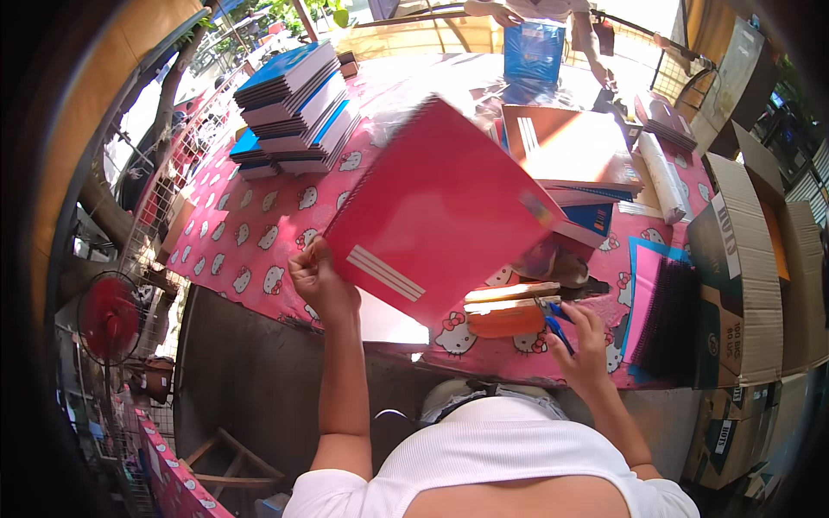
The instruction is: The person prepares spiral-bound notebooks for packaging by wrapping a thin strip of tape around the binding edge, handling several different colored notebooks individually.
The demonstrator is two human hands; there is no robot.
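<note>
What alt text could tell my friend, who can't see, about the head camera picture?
A person's left hand holds up a red spiral notebook, while the right hand holds blue-handled pliers. Behind, a stack of blue-covered notebooks sits on a pink cat-print tablecloth.

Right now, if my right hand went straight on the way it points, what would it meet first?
Probably the orange block, by the tip of the blue-handled tool in your right hand; depth is unclear, so they may touch.
</note>
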